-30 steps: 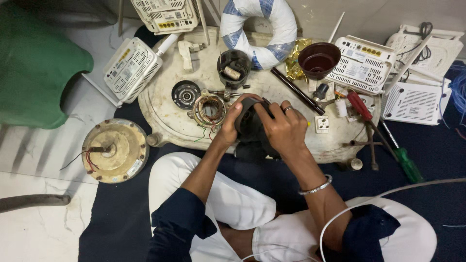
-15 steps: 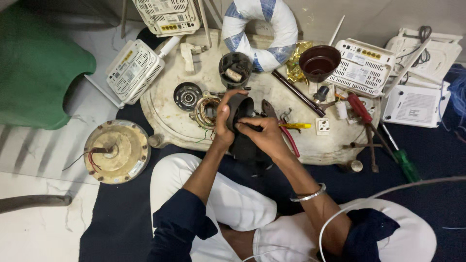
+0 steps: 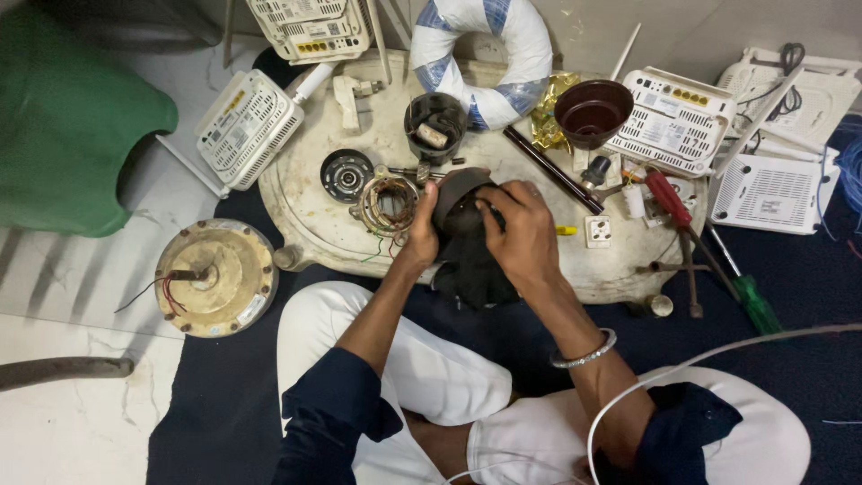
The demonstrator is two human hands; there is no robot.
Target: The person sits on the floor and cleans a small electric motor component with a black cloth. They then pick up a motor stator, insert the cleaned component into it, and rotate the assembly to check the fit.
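I sit cross-legged before a worn cream oval board [image 3: 305,207] laid on a dark blue mat. My left hand [image 3: 418,235] grips the left side of a black round motor housing wrapped in a dark cloth [image 3: 467,256]. My right hand [image 3: 521,232] covers its right side and top, fingers curled on it. A copper-wound stator coil [image 3: 388,205] lies just left of my left hand, with a small black round bearing plate [image 3: 346,174] beyond it. A black cup-shaped motor part [image 3: 435,127] stands behind the housing.
A white and blue wrapped ring [image 3: 485,49], a brown bowl [image 3: 593,112], several white vented router boxes [image 3: 247,126] and a red-handled screwdriver [image 3: 669,199] crowd the board. A green-handled screwdriver [image 3: 750,301] lies right. A cream fan motor casing [image 3: 214,277] and green bin [image 3: 72,117] stand left.
Both hands have shifted on the black housing. The right hand, which held a yellow-handled tool against it half a second ago, now rests over the top; the yellow handle lies behind.
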